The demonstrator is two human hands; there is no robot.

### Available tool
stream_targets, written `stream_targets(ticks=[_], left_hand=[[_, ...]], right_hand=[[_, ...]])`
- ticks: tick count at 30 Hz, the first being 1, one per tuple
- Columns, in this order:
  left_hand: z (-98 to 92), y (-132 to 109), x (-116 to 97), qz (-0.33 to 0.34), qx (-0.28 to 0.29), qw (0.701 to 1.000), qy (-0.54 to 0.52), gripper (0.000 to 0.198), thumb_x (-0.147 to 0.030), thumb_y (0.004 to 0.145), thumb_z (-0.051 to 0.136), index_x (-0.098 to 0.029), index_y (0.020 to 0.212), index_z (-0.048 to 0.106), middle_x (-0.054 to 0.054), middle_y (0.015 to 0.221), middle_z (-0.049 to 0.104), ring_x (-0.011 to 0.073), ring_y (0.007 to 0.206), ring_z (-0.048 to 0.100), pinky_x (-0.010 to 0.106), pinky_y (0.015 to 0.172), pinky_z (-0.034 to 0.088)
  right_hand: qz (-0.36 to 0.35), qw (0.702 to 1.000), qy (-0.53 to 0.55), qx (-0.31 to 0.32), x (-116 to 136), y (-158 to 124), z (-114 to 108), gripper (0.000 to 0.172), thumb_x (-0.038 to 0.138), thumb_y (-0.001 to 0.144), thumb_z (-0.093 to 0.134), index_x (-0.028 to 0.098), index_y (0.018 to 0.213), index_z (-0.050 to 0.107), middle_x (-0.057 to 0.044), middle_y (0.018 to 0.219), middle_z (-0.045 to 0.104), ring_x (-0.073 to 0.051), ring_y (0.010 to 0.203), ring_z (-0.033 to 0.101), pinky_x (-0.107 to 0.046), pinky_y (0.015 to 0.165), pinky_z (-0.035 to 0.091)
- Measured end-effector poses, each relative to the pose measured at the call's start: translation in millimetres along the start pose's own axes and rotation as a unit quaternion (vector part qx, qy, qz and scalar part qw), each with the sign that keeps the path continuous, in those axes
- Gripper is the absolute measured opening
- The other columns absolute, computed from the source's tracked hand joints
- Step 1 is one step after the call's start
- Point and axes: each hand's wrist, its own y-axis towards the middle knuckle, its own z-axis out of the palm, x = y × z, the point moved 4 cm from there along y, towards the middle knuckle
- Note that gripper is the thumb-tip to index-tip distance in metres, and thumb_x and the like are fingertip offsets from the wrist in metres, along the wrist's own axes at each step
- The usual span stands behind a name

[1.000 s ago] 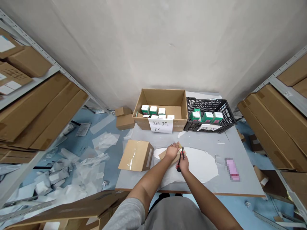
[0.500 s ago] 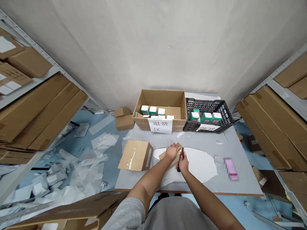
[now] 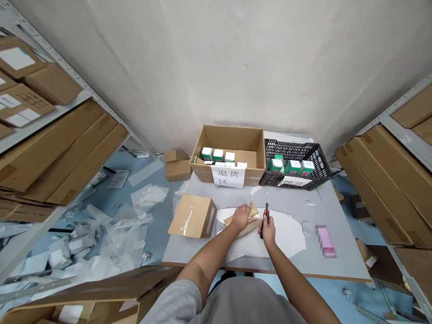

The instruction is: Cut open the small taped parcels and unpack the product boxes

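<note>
My left hand (image 3: 240, 218) lies with fingers stretched out across a small flattish cardboard box (image 3: 249, 227), pressing it to the table. Clear tape shines on that box near my fingertips. In my right hand (image 3: 269, 230) is a red and black utility knife (image 3: 266, 214), gripped upright just right of the box and apart from it. A white sheet (image 3: 286, 236) is spread beneath both hands. A taped cardboard carton (image 3: 191, 217) stands left of my left hand.
At the table's back are an open cardboard box (image 3: 202, 174) and a black plastic crate (image 3: 324, 168), both holding green-and-white cartons. A pixelated pink item (image 3: 326, 240) lies right. Shelves with boxes (image 3: 67, 166) flank the table (image 3: 340, 252). Loose wrapping (image 3: 97, 270) litters the left floor.
My right hand has drawn the utility knife rightward, away from the small box. My left hand stays on the box, its fingers more spread. The view has shifted slightly.
</note>
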Motion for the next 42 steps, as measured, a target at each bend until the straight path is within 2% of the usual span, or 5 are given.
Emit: stream_targets(ticks=[5,9,17,24,42], left_hand=[[6.6,-30.9,-10.1,0.105,-0.005,0.994,0.006,0.131,-0.082,0.078,0.073,-0.010,0.171,0.017,0.028,0.169,0.037,0.0396,0.157,0.034,0.055,0.129,0.019],[16.8,-41.4,-11.4,0.052,0.040,0.998,0.017,0.141,-0.058,0.067,0.087,-0.012,0.173,0.006,0.027,0.177,0.020,0.0465,0.159,0.025,0.061,0.128,0.015],[-3.3,-23.8,9.3,0.166,0.054,0.984,-0.029,0.113,-0.022,0.072,0.078,-0.025,0.170,0.022,0.015,0.177,0.027,0.0360,0.161,0.027,0.050,0.129,0.018],[-8.9,-22.9,-8.6,0.099,0.003,0.994,-0.051,0.070,-0.058,0.084,0.083,-0.022,0.138,0.058,0.016,0.139,0.059,0.0361,0.132,0.051,0.048,0.112,0.037],[-0.3,-29.6,-12.2,0.090,-0.033,0.994,-0.043,0.059,-0.051,0.090,0.081,-0.024,0.136,0.055,0.012,0.134,0.059,0.0330,0.127,0.053,0.045,0.108,0.039]], right_hand=[[-0.016,0.991,-0.118,0.062,16.9,41.0,-10.3,0.045,0.062,0.083,0.073,0.025,0.106,0.062,0.009,0.055,0.059,-0.018,0.043,0.059,-0.027,0.047,0.045],[0.015,0.967,-0.230,0.110,23.6,70.5,-3.1,0.044,0.054,0.077,0.085,0.024,0.102,0.063,0.007,0.059,0.062,-0.016,0.043,0.060,-0.024,0.047,0.044],[0.084,0.976,-0.161,0.118,3.0,84.7,0.8,0.058,0.049,0.066,0.096,0.025,0.097,0.053,0.010,0.052,0.054,-0.015,0.037,0.054,-0.025,0.037,0.041],[0.153,0.982,-0.012,0.110,-10.8,79.3,12.1,0.054,0.046,0.068,0.095,0.027,0.088,0.049,0.009,0.051,0.051,-0.013,0.038,0.049,-0.026,0.036,0.042],[0.100,0.983,-0.120,0.098,0.9,90.6,14.5,0.053,0.040,0.070,0.095,0.024,0.100,0.053,0.011,0.055,0.053,-0.014,0.038,0.053,-0.024,0.037,0.042]])
